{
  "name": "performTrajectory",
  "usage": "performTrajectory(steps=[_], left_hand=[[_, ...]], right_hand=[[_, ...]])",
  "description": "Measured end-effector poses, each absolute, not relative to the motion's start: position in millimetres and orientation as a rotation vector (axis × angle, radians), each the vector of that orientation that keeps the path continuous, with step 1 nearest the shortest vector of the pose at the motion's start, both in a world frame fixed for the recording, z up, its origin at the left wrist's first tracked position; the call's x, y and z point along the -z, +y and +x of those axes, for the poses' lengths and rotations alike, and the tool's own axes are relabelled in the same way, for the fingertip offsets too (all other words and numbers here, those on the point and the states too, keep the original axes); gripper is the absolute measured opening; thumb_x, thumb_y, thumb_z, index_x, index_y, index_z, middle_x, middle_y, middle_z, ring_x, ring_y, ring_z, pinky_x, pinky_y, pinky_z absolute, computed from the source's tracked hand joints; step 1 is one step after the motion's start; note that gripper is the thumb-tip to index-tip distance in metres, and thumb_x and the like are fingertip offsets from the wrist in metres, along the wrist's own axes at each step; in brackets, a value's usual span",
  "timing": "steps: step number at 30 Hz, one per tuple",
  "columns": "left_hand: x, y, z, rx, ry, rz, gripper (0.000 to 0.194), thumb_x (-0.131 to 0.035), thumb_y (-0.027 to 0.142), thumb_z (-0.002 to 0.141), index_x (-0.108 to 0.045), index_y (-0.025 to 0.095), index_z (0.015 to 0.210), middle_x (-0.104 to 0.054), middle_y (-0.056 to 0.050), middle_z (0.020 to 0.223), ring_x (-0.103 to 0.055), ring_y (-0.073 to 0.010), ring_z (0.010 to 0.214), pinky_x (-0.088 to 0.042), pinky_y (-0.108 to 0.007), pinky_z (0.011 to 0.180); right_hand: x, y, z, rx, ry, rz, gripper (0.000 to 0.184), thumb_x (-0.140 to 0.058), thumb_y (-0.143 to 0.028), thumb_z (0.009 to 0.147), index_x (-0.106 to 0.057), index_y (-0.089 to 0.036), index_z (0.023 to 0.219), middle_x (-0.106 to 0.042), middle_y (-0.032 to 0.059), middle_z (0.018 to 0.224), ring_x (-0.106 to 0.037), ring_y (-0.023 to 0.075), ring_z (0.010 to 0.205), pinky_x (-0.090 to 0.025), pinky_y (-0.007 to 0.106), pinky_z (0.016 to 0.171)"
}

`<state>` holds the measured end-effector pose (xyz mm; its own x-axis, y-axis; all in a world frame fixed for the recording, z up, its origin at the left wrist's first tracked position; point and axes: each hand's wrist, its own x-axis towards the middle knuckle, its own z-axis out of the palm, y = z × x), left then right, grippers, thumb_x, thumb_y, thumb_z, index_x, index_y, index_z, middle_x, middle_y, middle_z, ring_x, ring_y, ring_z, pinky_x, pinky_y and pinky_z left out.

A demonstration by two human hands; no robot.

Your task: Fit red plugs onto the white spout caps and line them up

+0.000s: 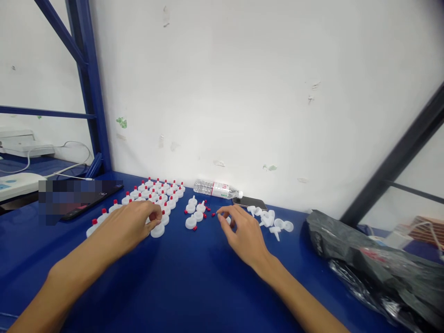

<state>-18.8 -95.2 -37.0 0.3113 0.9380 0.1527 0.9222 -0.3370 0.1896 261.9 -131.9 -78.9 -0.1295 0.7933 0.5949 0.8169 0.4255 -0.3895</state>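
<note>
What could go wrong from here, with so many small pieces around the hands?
The left hand is close among the red-topped white pieces; its wrist might knock some out of place. Loose red caps lie scattered by the right hand, so a brush could send one rolling. The clear bottle lies on its side and might roll if bumped.

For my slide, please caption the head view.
Left hand at red-tipped white plastic lids; right hand near small red caps.
</note>
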Motion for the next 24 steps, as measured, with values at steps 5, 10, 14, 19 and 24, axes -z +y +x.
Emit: performTrajectory(steps=[5, 10, 14, 19, 24], left_hand=[[42, -90, -25, -0.384, 1.759, 2.460, 0.024, -0.045, 0.032, 0.086, -0.068, 0.025, 0.082, -0.075, -0.004, 0.095, -0.066, -0.0228, 0.077, -0.037, -0.032, 0.063], [48, -87, -26, -0.382, 1.800, 2.419, 0.026, -0.046, 0.031, 0.082, -0.070, 0.025, 0.087, -0.076, -0.006, 0.097, -0.067, -0.0252, 0.081, -0.039, -0.033, 0.063], [49, -86, -25, -0.365, 1.803, 2.425, 0.027, -0.045, 0.031, 0.082, -0.070, 0.024, 0.088, -0.076, -0.007, 0.094, -0.068, -0.0270, 0.082, -0.040, -0.034, 0.065], [47, -88, -21, -0.318, 1.806, 2.474, 0.029, -0.041, 0.026, 0.083, -0.070, 0.023, 0.086, -0.075, -0.008, 0.092, -0.068, -0.0288, 0.085, -0.041, -0.036, 0.068], [51, -87, -20, -0.231, 1.877, 2.513, 0.034, -0.043, 0.029, 0.085, -0.073, 0.021, 0.097, -0.076, -0.013, 0.099, -0.070, -0.0331, 0.092, -0.043, -0.037, 0.066]], right_hand=[[84, -120, 280, 0.190, -1.868, -1.628, 0.028, -0.050, -0.034, 0.101, -0.062, -0.028, 0.125, -0.068, 0.0050, 0.110, -0.067, 0.0200, 0.079, -0.044, 0.031, 0.064], [91, -111, 291, 0.111, -1.959, -1.701, 0.023, -0.051, -0.033, 0.101, -0.072, -0.024, 0.106, -0.071, 0.0052, 0.100, -0.068, 0.0232, 0.090, -0.043, 0.031, 0.069], [91, -111, 289, 0.044, -2.014, -1.652, 0.021, -0.052, -0.030, 0.101, -0.071, -0.023, 0.095, -0.070, 0.0034, 0.093, -0.065, 0.0204, 0.083, -0.041, 0.031, 0.069], [87, -124, 270, -0.096, -2.126, -1.476, 0.018, -0.053, -0.030, 0.100, -0.067, -0.023, 0.092, -0.069, 0.0016, 0.093, -0.062, 0.0163, 0.078, -0.040, 0.029, 0.069], [83, -137, 252, -0.251, -2.230, -1.311, 0.024, -0.050, -0.040, 0.103, -0.068, -0.026, 0.098, -0.069, -0.0006, 0.088, -0.063, 0.0150, 0.075, -0.042, 0.027, 0.069]])
